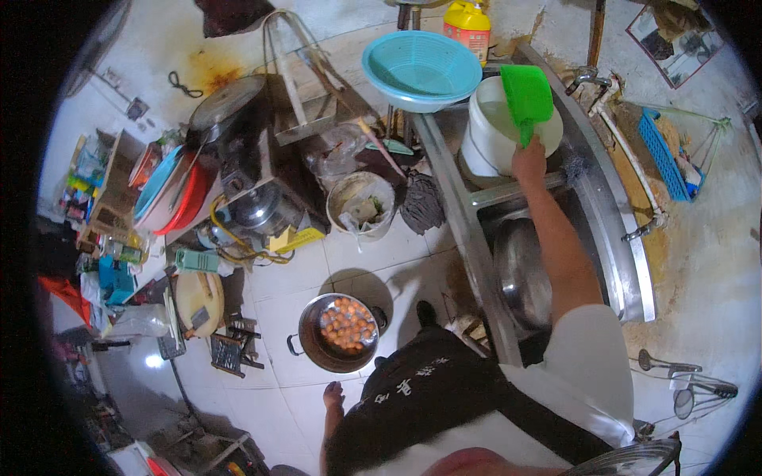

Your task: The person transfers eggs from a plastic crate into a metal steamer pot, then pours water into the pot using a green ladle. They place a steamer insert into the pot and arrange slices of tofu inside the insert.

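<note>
My right hand (530, 159) grips the handle of a green plastic scoop (528, 92), held over the mouth of a white bucket (481, 140) that stands in the far sink basin. Whether anything is in the scoop cannot be told. My left hand (334, 392) hangs low over the floor with nothing seen in it, its fingers loosely curled. Close to it, a metal pot (311, 342) stands on the tiles and holds many brown, egg-like round things (347, 324) in its bottom. A light blue plastic basin (422, 68) sits beside the bucket.
The steel sink (458, 238) runs along my right, with a metal bowl (524, 273) in its nearer basin. A waste bucket (360, 208) and a dark mop head (421, 202) stand on the floor ahead. A low stool (232, 351) and a round wooden board (199, 303) are at the left.
</note>
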Demonstrator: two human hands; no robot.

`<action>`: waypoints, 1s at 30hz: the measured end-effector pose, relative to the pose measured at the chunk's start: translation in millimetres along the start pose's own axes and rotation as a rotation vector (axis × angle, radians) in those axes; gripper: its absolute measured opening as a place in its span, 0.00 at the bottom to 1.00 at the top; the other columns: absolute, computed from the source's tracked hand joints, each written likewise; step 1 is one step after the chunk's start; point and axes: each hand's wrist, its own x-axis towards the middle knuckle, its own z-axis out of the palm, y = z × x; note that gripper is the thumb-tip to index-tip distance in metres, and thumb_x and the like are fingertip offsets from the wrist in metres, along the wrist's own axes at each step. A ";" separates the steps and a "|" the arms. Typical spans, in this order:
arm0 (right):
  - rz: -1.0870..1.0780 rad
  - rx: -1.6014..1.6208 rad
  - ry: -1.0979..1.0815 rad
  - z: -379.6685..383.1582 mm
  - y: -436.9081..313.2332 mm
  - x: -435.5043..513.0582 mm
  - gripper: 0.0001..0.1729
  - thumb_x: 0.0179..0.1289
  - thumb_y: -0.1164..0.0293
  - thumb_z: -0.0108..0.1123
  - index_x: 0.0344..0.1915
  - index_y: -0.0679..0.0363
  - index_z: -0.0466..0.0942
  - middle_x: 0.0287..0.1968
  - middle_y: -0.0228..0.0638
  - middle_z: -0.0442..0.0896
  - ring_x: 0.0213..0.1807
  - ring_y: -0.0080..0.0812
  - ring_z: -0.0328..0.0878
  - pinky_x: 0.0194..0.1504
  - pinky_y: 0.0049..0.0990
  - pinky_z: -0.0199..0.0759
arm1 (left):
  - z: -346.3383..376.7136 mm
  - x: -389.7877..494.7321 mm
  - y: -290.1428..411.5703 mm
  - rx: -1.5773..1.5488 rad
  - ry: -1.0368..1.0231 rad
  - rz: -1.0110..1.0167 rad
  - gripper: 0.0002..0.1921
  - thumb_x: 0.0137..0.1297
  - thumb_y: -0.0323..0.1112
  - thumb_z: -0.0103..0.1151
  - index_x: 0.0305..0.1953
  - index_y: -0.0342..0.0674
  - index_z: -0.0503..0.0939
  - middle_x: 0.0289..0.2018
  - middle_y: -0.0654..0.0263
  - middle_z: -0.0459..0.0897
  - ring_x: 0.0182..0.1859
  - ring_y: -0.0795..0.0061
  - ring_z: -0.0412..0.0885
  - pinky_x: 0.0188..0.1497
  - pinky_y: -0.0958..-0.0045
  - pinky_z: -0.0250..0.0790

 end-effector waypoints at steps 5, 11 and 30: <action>0.173 -0.223 -0.300 58.4 60.6 128.9 0.21 0.57 0.66 0.52 0.47 0.67 0.75 0.47 0.56 0.77 0.49 0.51 0.76 0.49 0.41 0.70 | 27.3 27.5 67.0 0.166 -0.192 -0.508 0.21 0.58 0.40 0.59 0.49 0.33 0.76 0.46 0.53 0.80 0.47 0.59 0.78 0.50 0.63 0.70; 0.164 -0.192 -0.469 153.1 65.6 161.6 0.16 0.51 0.63 0.55 0.35 0.60 0.82 0.46 0.53 0.79 0.45 0.48 0.78 0.48 0.41 0.71 | 16.7 0.8 62.4 0.140 -0.177 -0.642 0.21 0.55 0.44 0.59 0.45 0.33 0.78 0.43 0.50 0.81 0.47 0.56 0.78 0.50 0.62 0.69; 0.797 1.598 -0.349 66.8 100.9 130.6 0.13 0.54 0.79 0.58 0.40 0.63 0.67 0.33 0.40 0.72 0.28 0.32 0.74 0.26 0.28 0.74 | 20.3 74.6 105.2 0.256 -0.358 -0.568 0.24 0.58 0.42 0.56 0.50 0.30 0.74 0.46 0.48 0.79 0.48 0.53 0.77 0.54 0.61 0.67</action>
